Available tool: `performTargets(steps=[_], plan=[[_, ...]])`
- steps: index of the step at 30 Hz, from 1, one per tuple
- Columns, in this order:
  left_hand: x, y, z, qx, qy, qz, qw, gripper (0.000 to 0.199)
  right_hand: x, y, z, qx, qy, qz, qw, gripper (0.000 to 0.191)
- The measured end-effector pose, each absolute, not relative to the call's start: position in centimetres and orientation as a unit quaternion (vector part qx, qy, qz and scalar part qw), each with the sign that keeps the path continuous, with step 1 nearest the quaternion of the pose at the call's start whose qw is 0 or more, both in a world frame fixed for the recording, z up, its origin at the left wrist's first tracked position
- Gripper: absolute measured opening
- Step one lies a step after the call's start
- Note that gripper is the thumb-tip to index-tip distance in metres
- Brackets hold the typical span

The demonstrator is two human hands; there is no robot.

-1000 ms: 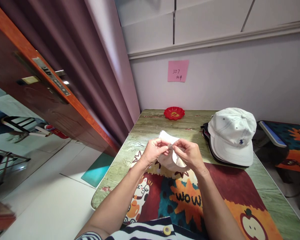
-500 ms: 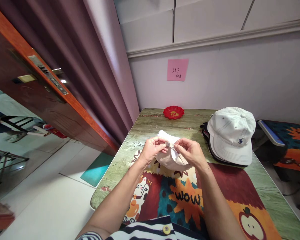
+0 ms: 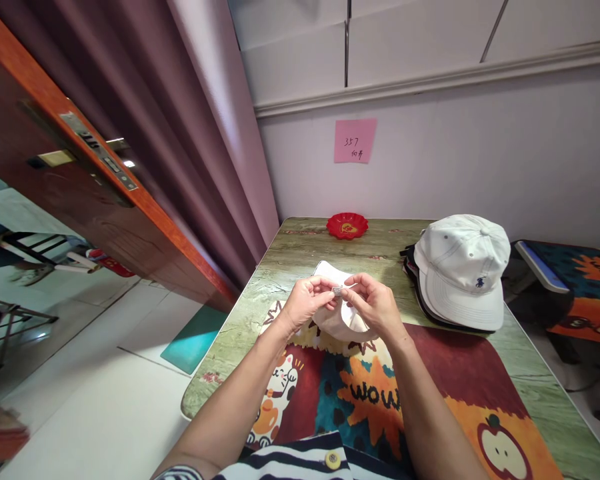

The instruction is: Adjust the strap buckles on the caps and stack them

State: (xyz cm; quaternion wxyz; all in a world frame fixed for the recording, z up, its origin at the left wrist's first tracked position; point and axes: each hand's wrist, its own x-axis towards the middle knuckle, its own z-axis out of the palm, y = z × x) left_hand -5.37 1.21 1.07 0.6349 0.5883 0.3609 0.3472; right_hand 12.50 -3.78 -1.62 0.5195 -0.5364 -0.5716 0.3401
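A white cap (image 3: 330, 272) lies on the patterned mat in front of me, its strap side toward me. Over it, my left hand (image 3: 307, 301) pinches a small metal buckle (image 3: 337, 291) between thumb and fingers. My right hand (image 3: 373, 303) is closed at the buckle's right side, its fingertips pressed on the cap's strap and nearly touching my left fingertips. The strap's end is mostly hidden by the fingers.
A stack of caps with a white one on top (image 3: 463, 267) stands at the table's right. A red scalloped dish (image 3: 347, 226) sits at the back edge. A wooden door (image 3: 145, 227) and curtain (image 3: 220, 133) are at left.
My right hand has moved left, bringing its fingertips up to the buckle. The gap between my two hands has closed, while my left hand has barely moved.
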Motion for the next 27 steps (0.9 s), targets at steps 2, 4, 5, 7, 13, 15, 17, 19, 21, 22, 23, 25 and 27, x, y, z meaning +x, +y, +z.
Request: performTargets(steps=[2, 4, 5, 7, 13, 15, 17, 19, 21, 22, 23, 25, 27], plan=[[-5.4, 1.3, 1.1, 0.578, 0.377, 0.355, 0.631, 0.027, 12.8, -4.0, -1.4, -0.546, -0.579, 0.331, 0.507, 0.032], [-5.5, 1.4, 1.0, 0.568, 0.386, 0.358, 0.633, 0.026, 13.3, -4.2, -1.1, -0.557, -0.592, 0.326, 0.483, 0.031], [-5.5, 1.4, 0.9, 0.565, 0.385, 0.357, 0.636, 0.026, 13.5, -4.3, -0.9, -0.561, -0.598, 0.327, 0.47, 0.03], [-5.6, 1.5, 0.8, 0.565, 0.373, 0.348, 0.648, 0.028, 14.0, -4.5, -0.7, -0.566, -0.602, 0.339, 0.45, 0.029], [-5.5, 1.5, 0.8, 0.556, 0.348, 0.317, 0.685, 0.034, 14.1, -4.4, -0.8, -0.562, -0.599, 0.357, 0.445, 0.024], [-5.5, 1.5, 0.8, 0.553, 0.344, 0.315, 0.691, 0.037, 13.9, -4.3, -1.0, -0.555, -0.606, 0.354, 0.446, 0.024], [-5.5, 1.5, 0.7, 0.554, 0.343, 0.302, 0.696, 0.04, 13.8, -4.1, -1.2, -0.552, -0.615, 0.346, 0.445, 0.023], [-5.5, 1.6, 0.6, 0.553, 0.344, 0.292, 0.7, 0.042, 13.5, -4.0, -1.4, -0.553, -0.616, 0.338, 0.447, 0.022], [-5.5, 1.6, 0.5, 0.55, 0.342, 0.297, 0.701, 0.041, 13.2, -3.9, -1.4, -0.547, -0.609, 0.344, 0.46, 0.022], [-5.6, 1.6, 0.4, 0.549, 0.34, 0.305, 0.7, 0.039, 13.2, -3.9, -1.4, -0.54, -0.604, 0.352, 0.469, 0.024], [-5.6, 1.6, 0.4, 0.547, 0.339, 0.313, 0.698, 0.036, 13.2, -4.0, -1.4, -0.533, -0.6, 0.361, 0.475, 0.027], [-5.9, 1.7, 0.4, 0.543, 0.341, 0.324, 0.695, 0.034, 13.4, -4.1, -1.5, -0.525, -0.603, 0.374, 0.47, 0.03], [-6.1, 1.8, 0.5, 0.535, 0.346, 0.327, 0.698, 0.034, 13.9, -4.2, -1.5, -0.528, -0.613, 0.38, 0.448, 0.031]])
